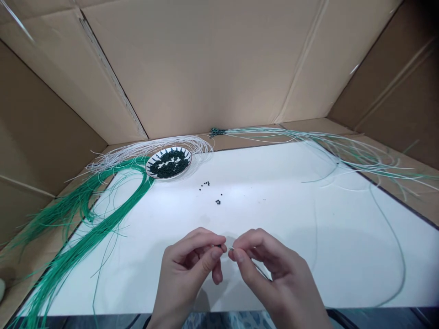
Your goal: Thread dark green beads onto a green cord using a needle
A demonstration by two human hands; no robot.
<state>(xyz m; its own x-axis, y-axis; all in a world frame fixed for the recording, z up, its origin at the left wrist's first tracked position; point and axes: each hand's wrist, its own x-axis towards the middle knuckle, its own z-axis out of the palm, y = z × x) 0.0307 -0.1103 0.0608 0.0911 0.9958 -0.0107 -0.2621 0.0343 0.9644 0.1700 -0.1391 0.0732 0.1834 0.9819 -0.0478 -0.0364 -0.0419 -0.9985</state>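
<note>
Cardboard: tan panels (222, 59) rise at the left, the back and the right.
Green strands: a thick bundle (99, 240) bends just beside the plate; its two lengths spread toward the near left and cross the surface's left edge, a few stray ends lying apart.
White strands: a looped coil (137, 148) lies behind the plate, along the far left edge.
Plate: the patterned dish (188, 152) sits at the far left of the white surface (343, 256), its pale bottom showing between many dark beads (174, 168).
Left hand: the hand (192, 262) is above the near edge, thumb and fingertips pinched together on a bead (219, 246), which they mostly cover.
Loose beads: two small groups (218, 202) lie on the surface beyond the hands, right of the plate.
Right hand: the hand (288, 274) faces the left one, thumb and forefinger closed on a thin strand (262, 270); its pale tip points toward the bead, near but apart from it.
Beaded bundle: its dark end (217, 132) rests at the back, pale and green tails fanning rightward over the surface's far edge and onto the cardboard.
Curved strand: a single line (404, 260) bows down the right side to the near edge.
</note>
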